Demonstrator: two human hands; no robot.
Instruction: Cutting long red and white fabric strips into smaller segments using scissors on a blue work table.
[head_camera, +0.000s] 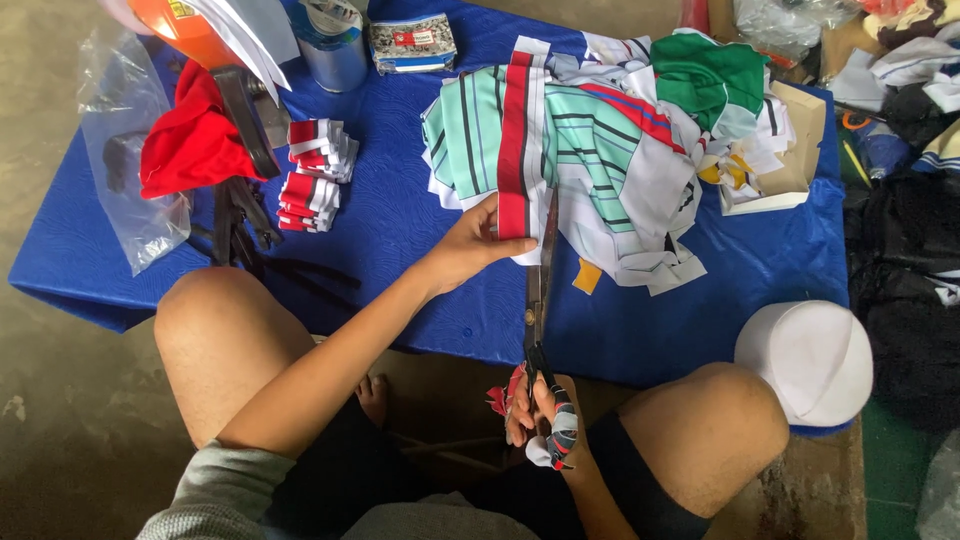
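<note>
Left hand (470, 240), frame centre, pinches the red band of the striped fabric pile (560, 150) on the blue table (400, 230). Right hand (540, 415), lower centre, is wrapped around the scissors (540, 290) handles. Fabric looks light, limp and slippery; best gripped at the edge near the blades. One scissors, two folded strip stacks (315, 175) upper left.

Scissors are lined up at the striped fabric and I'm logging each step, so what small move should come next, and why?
Probably close the scissors along the red stripe. The right hand grips the handles, the blades lie beside the stripe's lower end, and the left hand pins the striped fabric flat on the blue table.
</note>
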